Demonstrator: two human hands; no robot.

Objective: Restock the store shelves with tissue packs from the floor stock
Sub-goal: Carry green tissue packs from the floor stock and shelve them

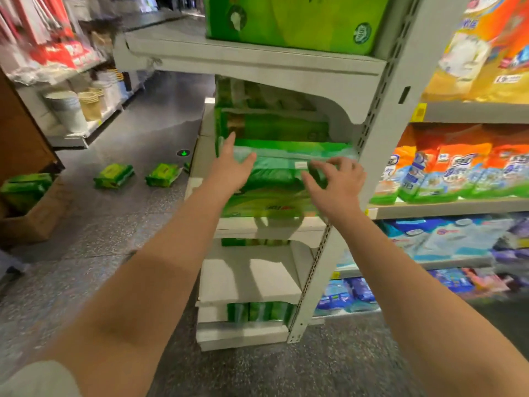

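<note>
Tissue pack (274, 179) on shelf (269, 224), btwn L hand (232, 167) & R hand (335, 184).

Two hands (229, 164) (335, 181), two green tissue packs (114, 175) (163, 174) on the floor, one cardboard box (34, 216).

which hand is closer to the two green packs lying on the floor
Left. The left hand rests on the shelf's green tissue pack, above and right of the floor packs; the right hand is farther right.
</note>
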